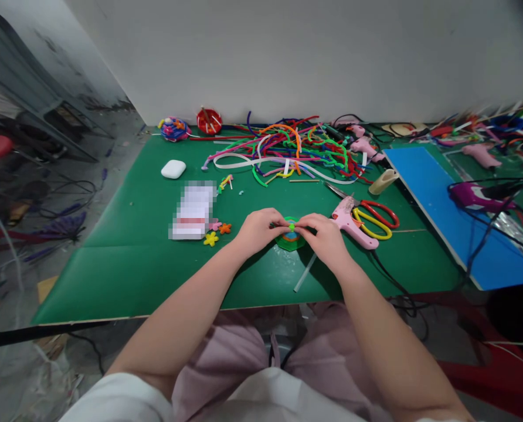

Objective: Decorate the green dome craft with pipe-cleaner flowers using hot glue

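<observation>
My left hand (260, 230) and my right hand (322, 235) meet fingertip to fingertip near the table's front. Both pinch a small bright green piece (292, 226), whose exact kind is too small to make out. Just under the fingers is a green, many-sided craft piece (289, 244) with orange and blue in its middle, partly hidden by the hands. A pink hot glue gun (357, 231) lies right beside my right hand, against scissors (378, 220) with red and yellow handles. A clear glue stick (304, 274) rests below that hand.
Colourful pipe cleaners (283, 149) are heaped at the back. Left of my hands lie small flower shapes (211, 238), a blurred-out phone-shaped object (193, 211) and a white case (173, 169). To the right are a blue board (446, 205) and a purple glue gun (475, 195) with trailing cords.
</observation>
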`<state>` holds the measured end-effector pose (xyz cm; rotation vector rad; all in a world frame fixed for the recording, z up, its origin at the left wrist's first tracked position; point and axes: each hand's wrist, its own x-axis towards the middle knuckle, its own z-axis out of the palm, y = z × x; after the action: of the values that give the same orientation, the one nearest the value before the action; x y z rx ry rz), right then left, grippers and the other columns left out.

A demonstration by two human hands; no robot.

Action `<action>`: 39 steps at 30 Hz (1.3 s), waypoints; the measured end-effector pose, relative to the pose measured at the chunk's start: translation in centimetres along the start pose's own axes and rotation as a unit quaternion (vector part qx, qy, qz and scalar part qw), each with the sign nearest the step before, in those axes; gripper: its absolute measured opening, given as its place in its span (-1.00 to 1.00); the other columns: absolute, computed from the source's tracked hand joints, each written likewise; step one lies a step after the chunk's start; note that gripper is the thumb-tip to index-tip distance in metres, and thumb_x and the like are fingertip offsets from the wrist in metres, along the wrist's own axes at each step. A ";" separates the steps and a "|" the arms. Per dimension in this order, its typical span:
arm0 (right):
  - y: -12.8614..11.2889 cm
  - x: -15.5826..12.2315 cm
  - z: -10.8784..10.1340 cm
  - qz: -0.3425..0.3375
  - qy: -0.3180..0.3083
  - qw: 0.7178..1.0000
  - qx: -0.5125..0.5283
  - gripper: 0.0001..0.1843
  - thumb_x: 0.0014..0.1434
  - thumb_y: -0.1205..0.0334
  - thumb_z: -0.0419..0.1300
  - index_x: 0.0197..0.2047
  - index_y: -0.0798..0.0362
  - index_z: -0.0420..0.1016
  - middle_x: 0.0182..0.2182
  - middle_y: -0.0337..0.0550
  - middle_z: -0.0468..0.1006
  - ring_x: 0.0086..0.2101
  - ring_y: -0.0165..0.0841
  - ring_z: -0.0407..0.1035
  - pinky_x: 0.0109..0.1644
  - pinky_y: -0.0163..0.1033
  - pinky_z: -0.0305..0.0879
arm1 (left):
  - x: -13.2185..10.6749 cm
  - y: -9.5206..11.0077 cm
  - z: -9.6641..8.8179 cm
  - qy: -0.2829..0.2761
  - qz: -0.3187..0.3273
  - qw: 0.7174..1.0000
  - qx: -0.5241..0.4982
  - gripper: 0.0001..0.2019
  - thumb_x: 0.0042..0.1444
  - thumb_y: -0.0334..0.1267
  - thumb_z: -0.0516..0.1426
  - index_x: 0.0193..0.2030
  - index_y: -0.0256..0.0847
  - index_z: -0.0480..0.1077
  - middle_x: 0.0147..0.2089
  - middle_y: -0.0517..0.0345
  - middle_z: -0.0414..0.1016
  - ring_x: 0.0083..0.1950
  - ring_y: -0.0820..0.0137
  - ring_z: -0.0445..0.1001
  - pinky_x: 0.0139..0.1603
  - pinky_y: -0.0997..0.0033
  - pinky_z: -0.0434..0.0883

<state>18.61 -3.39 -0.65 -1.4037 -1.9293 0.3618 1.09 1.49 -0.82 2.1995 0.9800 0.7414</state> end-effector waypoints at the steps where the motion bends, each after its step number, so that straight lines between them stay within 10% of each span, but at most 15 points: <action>1: 0.0 0.0 0.0 0.001 -0.001 1.000 0.001 -0.95 0.04 0.35 0.21 -0.40 0.06 0.50 -0.39 -0.14 0.54 -0.31 -0.30 0.38 -0.19 -0.18 0.31 | 0.0 0.0 0.0 0.000 0.003 1.000 -0.001 -0.88 0.00 -0.20 0.17 -0.42 -0.20 0.46 -0.37 0.20 0.45 -0.32 0.49 0.40 -0.32 0.51 0.30; 39: -0.3 -0.2 0.2 -0.002 -0.005 1.000 -0.020 -0.88 0.07 0.23 0.17 -0.32 0.03 0.51 -0.36 -0.13 0.52 -0.30 -0.29 0.36 -0.18 -0.17 0.28 | -0.3 0.3 -1.4 -0.041 0.090 0.990 0.099 -0.85 0.07 -0.25 0.11 -0.28 -0.14 0.50 -0.26 0.12 0.49 -0.18 0.40 0.38 -0.12 0.37 0.32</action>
<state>18.28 -3.61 -0.69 -1.4272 -1.9571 0.3315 0.08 1.53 0.25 2.4958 0.8532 0.6502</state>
